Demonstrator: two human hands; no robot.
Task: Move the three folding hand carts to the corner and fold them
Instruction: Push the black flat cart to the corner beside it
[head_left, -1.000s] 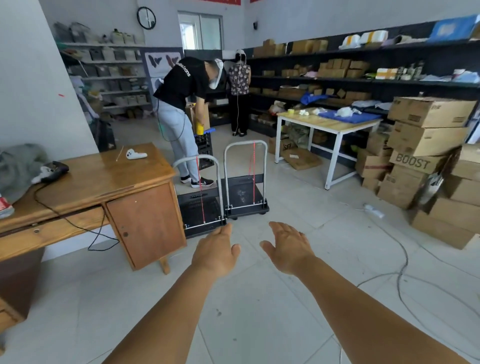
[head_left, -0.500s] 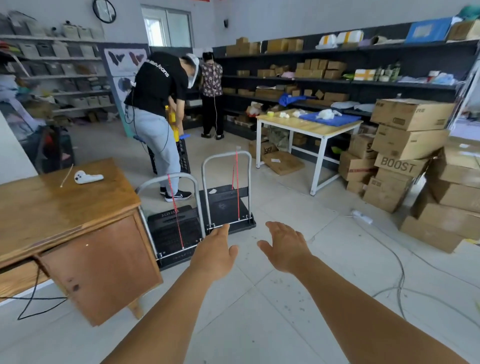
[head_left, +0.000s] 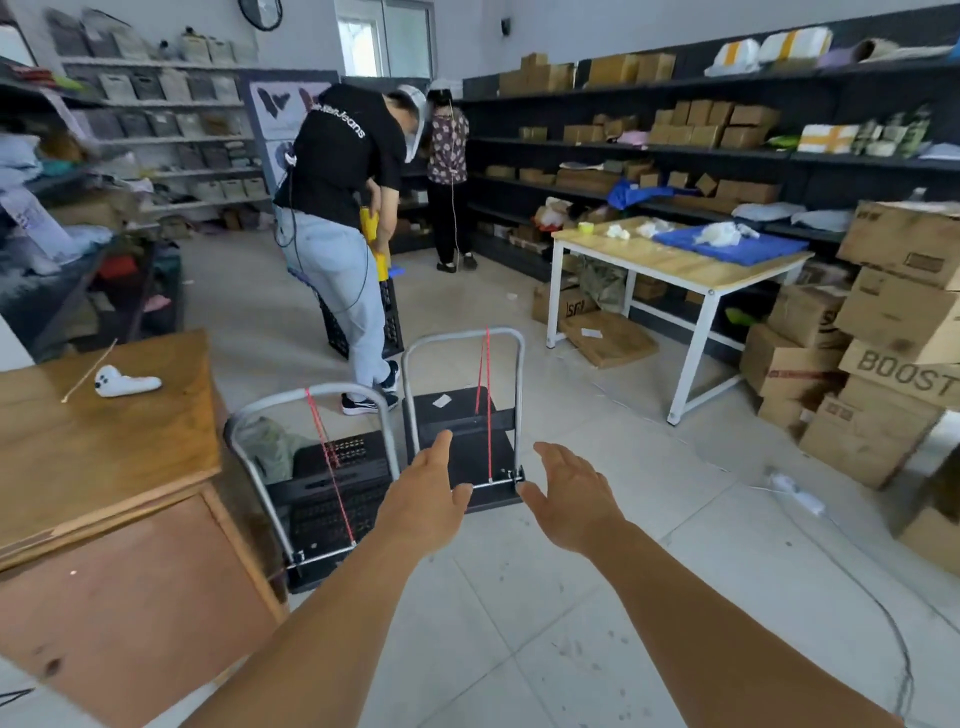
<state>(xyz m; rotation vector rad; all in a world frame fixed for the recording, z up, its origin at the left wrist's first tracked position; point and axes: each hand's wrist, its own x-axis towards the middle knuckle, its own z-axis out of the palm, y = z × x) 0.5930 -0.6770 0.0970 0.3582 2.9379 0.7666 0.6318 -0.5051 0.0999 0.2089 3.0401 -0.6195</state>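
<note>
Head view, both my arms stretched forward over the tiled floor (head_left: 597, 613). Left hand (head_left: 423, 512) is spread, fingers extended, palm turned inward, nothing in it. Right hand (head_left: 571, 499) likewise spread wide and empty, palm facing the left one. Neither touches anything.

Two hand carts stand on the floor ahead of the hands, both unfolded with handles upright. The left cart (head_left: 332, 499) sits close beside the wooden bench (head_left: 104, 447), its black deck toward me and its grey loop handle at the far end; a red cord (head_left: 327, 457) runs from the handle down to the deck's near edge. Something greenish lies on its deck near the handle; I cannot tell what. The right cart (head_left: 467, 441) stands just beside the first, a little farther off, with its own red cord from handle to deck and a small white scrap on the deck. From this view my left hand overlaps its near edge, but is not in contact. I see no third cart for certain.

On the bench: a white controller (head_left: 124, 383) and a thin stick (head_left: 88, 370) beside it.

A person in a black shirt (head_left: 348, 156) bends over a black crate (head_left: 387, 322) beyond the carts. A second person (head_left: 449, 171) stands at the dark shelves (head_left: 675, 150). A white-legged table (head_left: 675, 270) and stacked cardboard boxes (head_left: 883, 353) are to the right.
</note>
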